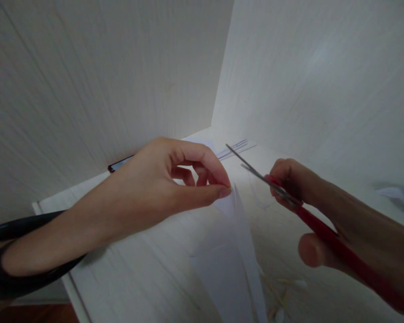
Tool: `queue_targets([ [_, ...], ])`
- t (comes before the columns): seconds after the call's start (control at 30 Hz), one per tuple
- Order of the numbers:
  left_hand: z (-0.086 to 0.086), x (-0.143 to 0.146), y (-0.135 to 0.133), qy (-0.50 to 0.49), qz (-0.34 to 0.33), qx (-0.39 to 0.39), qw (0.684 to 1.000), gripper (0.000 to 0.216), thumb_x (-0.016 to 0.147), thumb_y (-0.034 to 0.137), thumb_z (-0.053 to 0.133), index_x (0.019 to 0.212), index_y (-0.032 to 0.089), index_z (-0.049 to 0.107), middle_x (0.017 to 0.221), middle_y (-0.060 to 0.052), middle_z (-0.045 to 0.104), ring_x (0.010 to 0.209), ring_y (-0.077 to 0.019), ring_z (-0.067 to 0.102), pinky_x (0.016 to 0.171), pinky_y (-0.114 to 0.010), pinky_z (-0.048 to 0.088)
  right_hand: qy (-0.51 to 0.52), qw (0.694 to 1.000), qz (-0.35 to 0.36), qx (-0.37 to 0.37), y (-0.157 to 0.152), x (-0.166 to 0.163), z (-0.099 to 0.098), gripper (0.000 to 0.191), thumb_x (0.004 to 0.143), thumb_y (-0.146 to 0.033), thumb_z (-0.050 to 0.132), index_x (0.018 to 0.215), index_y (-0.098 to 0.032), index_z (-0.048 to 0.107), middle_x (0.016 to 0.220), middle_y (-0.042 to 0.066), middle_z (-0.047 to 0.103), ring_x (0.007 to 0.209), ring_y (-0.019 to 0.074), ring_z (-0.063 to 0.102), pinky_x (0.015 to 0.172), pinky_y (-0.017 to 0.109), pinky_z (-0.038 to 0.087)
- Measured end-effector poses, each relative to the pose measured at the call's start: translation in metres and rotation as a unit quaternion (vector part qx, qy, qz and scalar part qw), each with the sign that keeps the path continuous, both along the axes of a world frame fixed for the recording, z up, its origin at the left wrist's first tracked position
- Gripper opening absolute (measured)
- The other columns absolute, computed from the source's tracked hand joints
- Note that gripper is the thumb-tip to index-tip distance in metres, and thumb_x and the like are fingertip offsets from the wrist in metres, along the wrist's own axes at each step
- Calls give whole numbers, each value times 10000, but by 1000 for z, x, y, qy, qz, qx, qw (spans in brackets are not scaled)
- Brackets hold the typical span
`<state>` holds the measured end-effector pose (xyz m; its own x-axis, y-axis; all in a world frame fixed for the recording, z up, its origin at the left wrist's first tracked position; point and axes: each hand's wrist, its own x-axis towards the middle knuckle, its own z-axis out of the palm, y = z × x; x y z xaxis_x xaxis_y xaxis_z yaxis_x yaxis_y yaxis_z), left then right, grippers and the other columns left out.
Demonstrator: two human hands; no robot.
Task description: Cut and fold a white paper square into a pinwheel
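My left hand [161, 184] pinches the top corner of a white sheet of paper [222, 273] between thumb and index finger. The paper hangs down from the pinch, with a long narrow strip [247, 242] along its right side, parted from the rest by a slit. My right hand [309, 202] grips a pair of red-handled scissors [279, 190], its thumb standing off from the handle. The scissor blades are slightly apart and point up and left, short of the paper. A black band circles my left wrist.
Pale wood-grain panels rise behind the light tabletop [148, 264] and meet in a corner. Several thin strips [235, 148] lie near that corner. A dark-edged flat object [121, 162] rests behind my left hand. Blurred scraps [284, 291] lie at the front, and crumpled paper [400, 197] at right.
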<state>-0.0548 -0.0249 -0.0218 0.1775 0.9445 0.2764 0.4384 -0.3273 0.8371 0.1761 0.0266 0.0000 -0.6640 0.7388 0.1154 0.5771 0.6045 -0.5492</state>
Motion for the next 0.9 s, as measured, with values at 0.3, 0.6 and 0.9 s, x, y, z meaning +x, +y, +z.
queue_targets([
  [0.3, -1, 2, 0, -18, -17, -8, 1000, 83, 800, 307, 654, 809, 237, 698, 794, 41, 689, 799, -117, 640, 662, -176, 479, -36, 971, 8, 235, 4, -12, -11, 341, 760, -512, 645, 779, -223, 464, 629, -14, 536, 479, 145, 478, 403, 275, 406],
  [0.6, 4, 3, -2, -84, -8, -64, 994, 112, 711, 175, 718, 803, 239, 719, 746, 42, 710, 811, -139, 662, 644, -162, 495, -38, 944, 26, 327, 5, -9, -16, 367, 755, -454, 695, 832, -214, 429, 716, -17, 516, 541, 144, 526, 437, 263, 425],
  [0.9, 4, 6, -2, -120, 8, -52, 991, 85, 669, 195, 739, 741, 236, 724, 694, 56, 700, 718, -123, 656, 536, -120, 450, -35, 935, 18, 352, 2, -8, -17, 328, 786, -459, 636, 831, -222, 415, 698, -12, 475, 527, 145, 492, 421, 261, 400],
])
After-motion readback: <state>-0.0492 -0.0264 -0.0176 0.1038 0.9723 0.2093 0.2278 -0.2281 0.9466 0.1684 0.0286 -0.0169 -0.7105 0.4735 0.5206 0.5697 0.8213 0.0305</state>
